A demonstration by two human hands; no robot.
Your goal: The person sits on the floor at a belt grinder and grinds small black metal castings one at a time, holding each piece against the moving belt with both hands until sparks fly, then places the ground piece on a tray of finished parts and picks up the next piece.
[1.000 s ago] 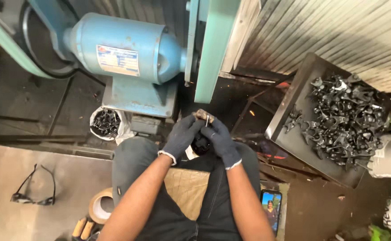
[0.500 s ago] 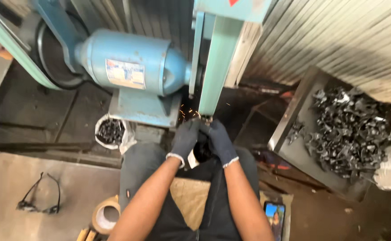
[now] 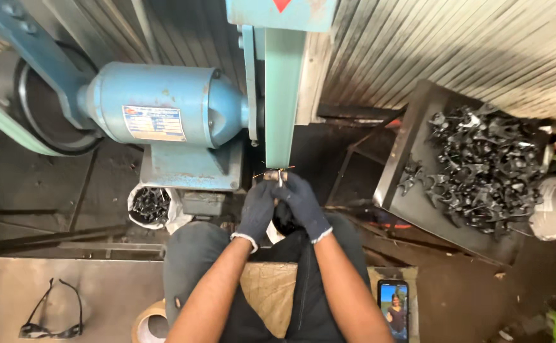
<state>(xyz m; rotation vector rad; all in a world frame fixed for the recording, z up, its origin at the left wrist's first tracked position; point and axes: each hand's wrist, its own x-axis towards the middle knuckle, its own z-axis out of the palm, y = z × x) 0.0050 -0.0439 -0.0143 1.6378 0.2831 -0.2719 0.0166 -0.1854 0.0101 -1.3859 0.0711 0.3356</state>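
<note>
— At the foot of the green sanding belt (image 3: 280,101), what is in the hands?

— One small metal piece (image 3: 273,175), pinched between both gloved hands. The left hand (image 3: 256,208) closes on it from the left, the right hand (image 3: 302,204) from the right, fingers curled tight around it. The piece sticks out just past the fingertips and touches the lower end of the belt, where a few thin orange sparks show.

— How many of each thing do you count?

— Two dark blue gloves, one on each hand. One blue motor (image 3: 163,111) to the left of the belt. One dark tray (image 3: 397,184) on the right, tilted, carrying a heap of black metal parts (image 3: 488,168), too many to count. One white bucket (image 3: 153,206) below the motor with more dark parts inside. One pair of glasses (image 3: 50,312) on the floor at lower left, one roll of brown tape (image 3: 148,324) by the left knee, and one phone (image 3: 393,309) by the right knee, its screen lit.

— Any labels or signs?

— A rectangular plate sits on the side of the motor, white with blue and orange bands. At the top of the belt housing there is a red triangle pointing down. A flat piece of brown cardboard (image 3: 266,293) lies across the lap.
</note>
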